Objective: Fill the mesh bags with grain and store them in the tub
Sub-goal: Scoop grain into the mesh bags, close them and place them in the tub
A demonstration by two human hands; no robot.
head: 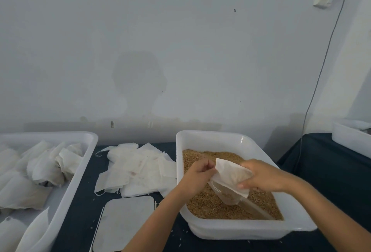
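Both hands pinch the mesh bag (232, 179): left hand (197, 175) at mouth edge, right hand (261, 175) on top. Soft, floppy, light; grain (210, 205) below shifts weight, so support underneath.

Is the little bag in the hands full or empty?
Partly filled: the mesh bag shows brown grain only in its hanging lower end, while its top looks flat.

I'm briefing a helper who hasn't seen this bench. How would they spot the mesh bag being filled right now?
Find the white tub of grain on the right of the dark table. Above its grain, the left hand and right hand hold one mesh bag between them. Unlike the flat empty bags piled beside that tub, or the filled bags in the left tub, it hangs in the air, partly filled.
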